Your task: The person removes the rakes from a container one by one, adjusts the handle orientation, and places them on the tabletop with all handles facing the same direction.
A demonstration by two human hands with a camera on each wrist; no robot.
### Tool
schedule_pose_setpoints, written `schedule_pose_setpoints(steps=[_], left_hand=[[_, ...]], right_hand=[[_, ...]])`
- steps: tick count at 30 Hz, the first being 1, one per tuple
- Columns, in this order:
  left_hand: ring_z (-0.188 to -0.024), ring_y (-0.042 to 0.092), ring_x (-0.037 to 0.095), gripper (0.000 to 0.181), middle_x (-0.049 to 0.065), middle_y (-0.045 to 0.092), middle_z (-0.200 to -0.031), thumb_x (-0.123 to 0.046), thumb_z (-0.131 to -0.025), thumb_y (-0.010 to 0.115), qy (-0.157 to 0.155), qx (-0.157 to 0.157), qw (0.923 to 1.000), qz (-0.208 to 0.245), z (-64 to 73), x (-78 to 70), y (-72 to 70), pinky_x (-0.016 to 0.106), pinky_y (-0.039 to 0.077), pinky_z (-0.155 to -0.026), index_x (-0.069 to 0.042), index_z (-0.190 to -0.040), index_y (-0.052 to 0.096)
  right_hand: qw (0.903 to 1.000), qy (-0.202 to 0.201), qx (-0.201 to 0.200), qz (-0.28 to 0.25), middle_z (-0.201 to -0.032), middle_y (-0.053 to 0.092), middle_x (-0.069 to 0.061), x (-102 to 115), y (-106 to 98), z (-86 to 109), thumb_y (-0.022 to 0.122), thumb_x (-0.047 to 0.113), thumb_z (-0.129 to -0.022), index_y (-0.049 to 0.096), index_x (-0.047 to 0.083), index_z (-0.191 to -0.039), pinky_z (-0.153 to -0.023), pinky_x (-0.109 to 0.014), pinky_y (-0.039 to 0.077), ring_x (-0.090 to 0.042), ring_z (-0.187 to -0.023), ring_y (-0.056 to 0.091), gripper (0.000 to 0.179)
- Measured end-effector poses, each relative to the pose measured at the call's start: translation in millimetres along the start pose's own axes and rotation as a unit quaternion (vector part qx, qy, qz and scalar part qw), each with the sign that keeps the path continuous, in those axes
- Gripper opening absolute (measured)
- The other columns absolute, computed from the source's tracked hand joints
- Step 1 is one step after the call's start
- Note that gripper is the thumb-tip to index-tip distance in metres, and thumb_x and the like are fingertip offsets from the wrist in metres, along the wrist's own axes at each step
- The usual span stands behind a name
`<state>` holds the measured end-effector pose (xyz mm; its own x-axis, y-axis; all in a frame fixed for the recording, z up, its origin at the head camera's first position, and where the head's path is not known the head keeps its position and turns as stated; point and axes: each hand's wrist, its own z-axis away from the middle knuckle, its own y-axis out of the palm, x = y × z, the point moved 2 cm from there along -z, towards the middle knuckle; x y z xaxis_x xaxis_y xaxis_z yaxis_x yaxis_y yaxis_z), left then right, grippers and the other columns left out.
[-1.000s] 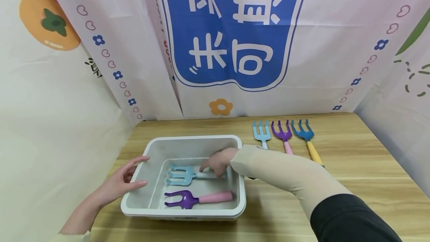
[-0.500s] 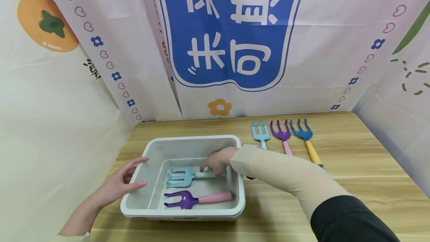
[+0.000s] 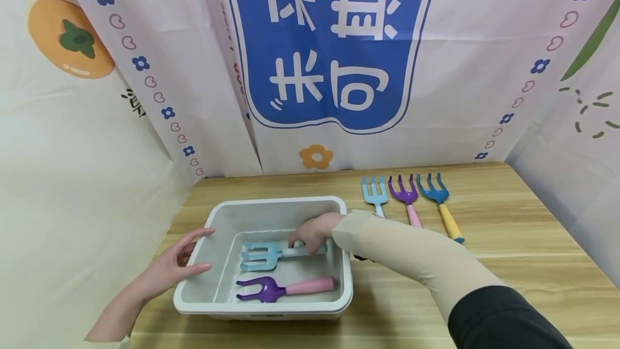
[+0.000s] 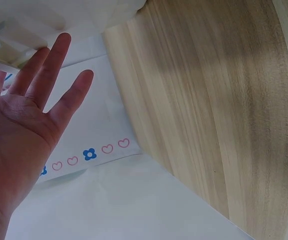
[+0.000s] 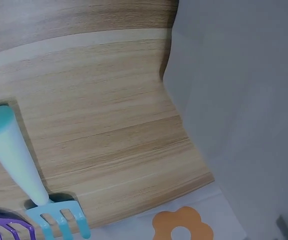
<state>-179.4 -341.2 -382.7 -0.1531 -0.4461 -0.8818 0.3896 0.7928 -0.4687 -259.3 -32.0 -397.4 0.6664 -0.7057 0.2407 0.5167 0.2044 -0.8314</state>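
Here's the light-grey bin, with two garden forks inside it. The left hand is at the bin's left rim, fingers spread and gripping nothing; the right hand dips over the bin's right wall, fingers curled round the handle of the light-blue fork, mid-floor. The purple fork lies near the bin's front wall. Behind the bin hangs a printed sheet; under it, the wooden worktop. Beyond the bin's right side, a row: dark-blue fork, second purple fork, second light-blue fork. Against a second ago, both hands hold their places by the bin, and neither fork inside has visibly shifted
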Motion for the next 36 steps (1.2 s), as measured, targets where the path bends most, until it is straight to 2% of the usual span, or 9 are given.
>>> schedule_pose_setpoints(steps=[7,14,19,24,29,36], left_hand=[[-0.093,0.065,0.015,0.066,0.038,0.053,-0.119,-0.006,-0.092,0.066,0.002,0.006,0.9999,0.01,0.0,-2.3,1.0,0.042,0.057,-0.067,0.001,-0.145,0.028],[-0.094,0.064,0.013,0.065,0.038,0.052,-0.12,-0.005,-0.092,0.066,0.007,0.003,0.9999,0.012,0.9,-2.3,0.8,0.042,0.057,-0.067,0.0,-0.145,0.028],[-0.094,0.064,0.012,0.065,0.037,0.052,-0.12,-0.005,-0.092,0.066,0.005,-0.003,0.9999,0.009,3.2,-1.6,-0.3,0.042,0.057,-0.066,-0.001,-0.145,0.029],[-0.093,0.064,0.013,0.064,0.038,0.052,-0.12,-0.003,-0.092,0.065,0.012,-0.002,0.9999,0.009,4.4,0.0,-0.8,0.042,0.057,-0.065,-0.001,-0.145,0.029],[-0.093,0.064,0.013,0.064,0.039,0.051,-0.12,-0.003,-0.092,0.065,0.014,-0.001,0.9998,0.013,3.0,0.6,-0.2,0.043,0.057,-0.065,-0.002,-0.145,0.029],[-0.092,0.064,0.013,0.064,0.039,0.052,-0.119,-0.003,-0.092,0.065,0.012,-0.003,0.9999,0.006,-0.3,0.7,0.8,0.042,0.057,-0.065,-0.001,-0.145,0.03]], right_hand=[[0.9998,-0.02,-0.003,0.005,-0.114,0.057,0.001,-4,-4,2.0,0.07,0.004,-0.084,0.057,0.027,-0.133,-0.079,-0.024,0.04,-0.013,-0.095,0.048,0.056],[0.9991,-0.038,-0.017,-0.002,-0.111,0.058,0.003,-8,-17,9.0,0.075,0.008,-0.084,0.057,0.025,-0.134,-0.079,-0.023,0.042,-0.011,-0.095,0.05,0.056],[0.9978,-0.058,-0.029,-0.016,-0.094,0.056,0.002,-9,-31,17.9,0.074,0.006,-0.084,0.056,0.023,-0.135,-0.07,-0.021,0.042,-0.009,-0.084,0.049,0.056],[0.9946,-0.078,-0.035,-0.059,-0.078,0.047,0.001,-7,-46,30.0,0.072,0.0,-0.084,0.053,0.018,-0.139,-0.062,-0.021,0.038,-0.009,-0.071,0.042,0.061],[0.9917,-0.082,-0.036,-0.092,-0.087,0.051,-0.001,-8,-58,42.6,0.072,0.0,-0.085,0.05,0.016,-0.142,-0.066,-0.022,0.041,-0.011,-0.078,0.044,0.063],[0.9913,-0.093,-0.05,-0.079,-0.101,0.057,0.0,-13,-74,62.8,0.069,0.006,-0.086,0.049,0.021,-0.142,-0.076,-0.026,0.045,-0.013,-0.091,0.052,0.061]])
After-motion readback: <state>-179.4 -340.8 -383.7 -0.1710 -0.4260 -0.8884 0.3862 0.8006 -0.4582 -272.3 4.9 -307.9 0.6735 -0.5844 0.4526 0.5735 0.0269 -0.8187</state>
